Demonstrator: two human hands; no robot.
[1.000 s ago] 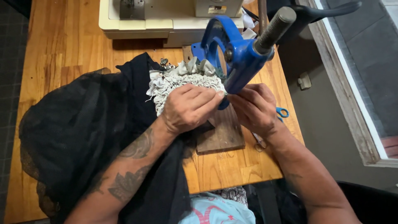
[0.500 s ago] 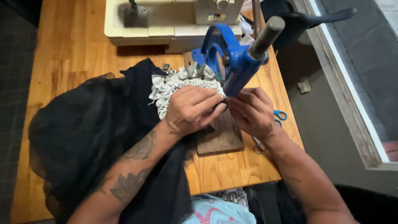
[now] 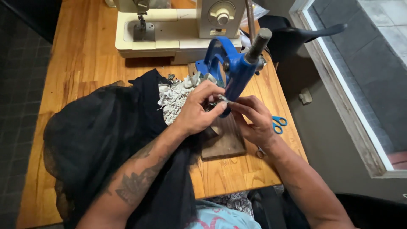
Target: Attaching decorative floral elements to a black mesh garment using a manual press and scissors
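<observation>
A blue hand press (image 3: 232, 70) with a grey handle stands on a dark wooden block (image 3: 224, 140) on the table. My left hand (image 3: 198, 109) pinches the edge of a grey ruffled fabric piece (image 3: 173, 98) right under the press head. My right hand (image 3: 253, 118) meets it from the right, fingertips pinching the same spot of fabric beneath the press. Whether a small part sits between the fingers is hidden. A large black sheer garment (image 3: 101, 135) lies under my left forearm and covers the left half of the table.
A cream sewing machine (image 3: 178, 25) stands at the back of the wooden table (image 3: 80, 55). Blue-handled scissors (image 3: 278, 123) lie right of my right hand, near the table's right edge. A dark chair (image 3: 296, 36) and a window frame (image 3: 339, 85) are to the right.
The view has tilted back, showing more of the sewing machine. My left hand has lifted off the ruffles, and its fingers now pinch the fabric edge under the press. My right hand stays there.
</observation>
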